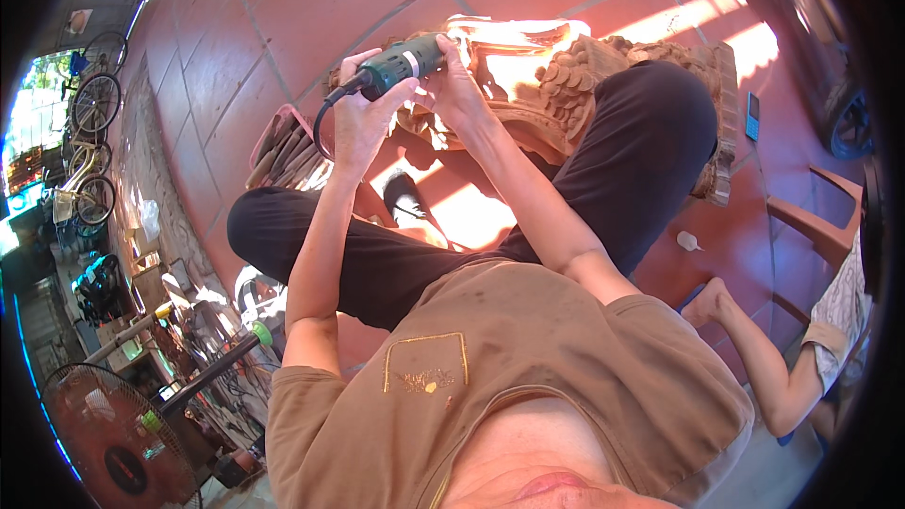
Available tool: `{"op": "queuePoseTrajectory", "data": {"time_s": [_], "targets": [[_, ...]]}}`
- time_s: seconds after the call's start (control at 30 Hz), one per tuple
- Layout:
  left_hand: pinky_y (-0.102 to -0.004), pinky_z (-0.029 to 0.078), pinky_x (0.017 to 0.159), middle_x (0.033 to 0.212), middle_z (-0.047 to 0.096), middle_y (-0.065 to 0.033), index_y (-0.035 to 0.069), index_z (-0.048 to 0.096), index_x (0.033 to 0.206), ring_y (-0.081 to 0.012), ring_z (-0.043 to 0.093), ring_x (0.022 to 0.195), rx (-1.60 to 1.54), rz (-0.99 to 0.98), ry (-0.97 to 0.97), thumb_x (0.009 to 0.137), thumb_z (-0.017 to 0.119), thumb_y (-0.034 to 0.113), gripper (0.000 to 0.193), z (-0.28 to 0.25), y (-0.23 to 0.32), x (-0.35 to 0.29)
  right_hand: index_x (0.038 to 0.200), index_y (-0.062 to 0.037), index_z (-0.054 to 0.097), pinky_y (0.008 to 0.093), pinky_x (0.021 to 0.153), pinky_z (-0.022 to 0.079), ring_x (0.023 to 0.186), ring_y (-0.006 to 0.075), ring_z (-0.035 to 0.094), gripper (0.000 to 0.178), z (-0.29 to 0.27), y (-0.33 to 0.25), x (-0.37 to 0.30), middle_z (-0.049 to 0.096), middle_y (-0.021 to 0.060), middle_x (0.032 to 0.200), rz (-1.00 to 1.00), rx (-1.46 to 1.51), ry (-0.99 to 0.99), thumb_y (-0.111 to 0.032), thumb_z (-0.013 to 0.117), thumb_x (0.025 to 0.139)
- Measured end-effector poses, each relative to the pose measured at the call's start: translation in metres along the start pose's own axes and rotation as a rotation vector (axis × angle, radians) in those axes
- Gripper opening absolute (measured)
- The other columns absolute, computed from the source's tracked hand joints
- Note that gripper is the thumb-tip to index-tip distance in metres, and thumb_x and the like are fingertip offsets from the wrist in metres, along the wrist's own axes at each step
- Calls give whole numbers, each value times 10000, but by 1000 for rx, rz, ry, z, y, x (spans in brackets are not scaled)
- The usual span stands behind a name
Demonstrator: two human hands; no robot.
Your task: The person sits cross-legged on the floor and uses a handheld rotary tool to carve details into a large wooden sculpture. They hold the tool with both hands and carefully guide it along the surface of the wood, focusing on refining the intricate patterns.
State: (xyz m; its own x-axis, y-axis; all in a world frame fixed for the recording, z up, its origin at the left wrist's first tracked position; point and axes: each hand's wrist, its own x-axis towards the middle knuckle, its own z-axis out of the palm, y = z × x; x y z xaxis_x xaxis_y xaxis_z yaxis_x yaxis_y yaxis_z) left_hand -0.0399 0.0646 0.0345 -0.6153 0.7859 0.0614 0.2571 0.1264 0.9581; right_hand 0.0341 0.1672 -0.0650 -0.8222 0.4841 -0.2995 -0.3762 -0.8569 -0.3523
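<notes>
Both my hands are raised over my lap, gripping a dark green corded handheld power tool (401,68) with a pale band round its body. My left hand (362,123) is wrapped round the rear end, near where the black cord comes out. Closed on the front end, my right hand (452,83) hides the tip, so I cannot see what bit it carries. Just beyond and below the tool lies a large carved wooden piece (575,85) with rounded, clustered relief, partly in bright sun. My bent right knee covers some of it.
Brown stick-like pieces lie in a pink-edged holder (283,146) at left. A phone (752,117), a small white bottle (689,241) and a brown chair (830,217) are at right, near another person's bare leg (754,349). A standing fan (123,448) and bicycles (97,104) line the left.
</notes>
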Motion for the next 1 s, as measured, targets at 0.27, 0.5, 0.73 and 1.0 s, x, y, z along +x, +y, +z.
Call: {"op": "queuePoseTrajectory", "data": {"time_s": [0.27, 0.5, 0.73, 1.0], "targets": [[-231, 536, 741, 1039, 642, -108, -20, 515, 1207, -124, 634, 893, 31, -21, -21, 791, 808, 125, 529, -7, 1, 1, 1162, -142, 533, 399, 828, 574, 981, 133, 617, 461, 2, 5, -5, 612, 36, 1074, 2, 43, -14, -546, 556, 942], [-223, 534, 738, 1041, 639, -110, -17, 515, 1209, -120, 631, 888, -8, -52, -5, 790, 809, 120, 530, -6, -1, 1, 1149, -154, 535, 401, 843, 547, 971, 128, 619, 458, 2, 4, -3, 622, 25, 1065, -3, 11, 5, -562, 548, 941], [-214, 514, 733, 1046, 638, -108, -13, 495, 1233, -110, 619, 892, -52, -17, -5, 789, 819, 136, 569, 1, -4, -1, 1136, -169, 542, 405, 853, 540, 941, 123, 636, 440, 2, -2, -1, 655, 26, 1034, 2, -29, 12, -561, 555, 938], [-232, 526, 773, 1060, 642, -116, -22, 512, 1216, -128, 634, 915, -28, -90, -9, 786, 815, 135, 548, -10, 0, 3, 1153, -139, 525, 424, 854, 568, 978, 146, 621, 477, 5, 7, -4, 608, 44, 1064, -14, 26, 9, -564, 550, 939]]}}
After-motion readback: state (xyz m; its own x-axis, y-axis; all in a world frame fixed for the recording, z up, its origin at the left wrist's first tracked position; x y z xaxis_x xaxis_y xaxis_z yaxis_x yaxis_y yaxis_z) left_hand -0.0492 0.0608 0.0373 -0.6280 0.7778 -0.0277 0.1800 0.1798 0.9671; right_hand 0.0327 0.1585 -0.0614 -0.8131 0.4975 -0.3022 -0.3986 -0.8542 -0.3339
